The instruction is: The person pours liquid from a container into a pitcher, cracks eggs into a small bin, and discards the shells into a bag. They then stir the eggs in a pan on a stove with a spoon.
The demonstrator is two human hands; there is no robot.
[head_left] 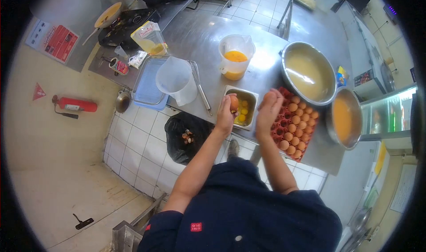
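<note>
My left hand (225,120) is closed around a brown egg (234,103) at the left rim of a steel pan (256,111). Several yolks (242,112) lie in the bottom of that pan. Just right of the pan, my right hand (269,114) curls around another brown egg (268,97), partly covered by the fingers. Beside this hand is a red egg tray (276,128) with several brown eggs (293,128) in it and bare pockets on its left side.
Behind the pan stands a measuring jug (227,42) of orange liquid. A translucent jug (176,81) and a whisk (203,92) sit left. Two steel bowls (333,77) of liquid are on the right. Below the table edge, a black bag (175,148) holds eggshells (188,136).
</note>
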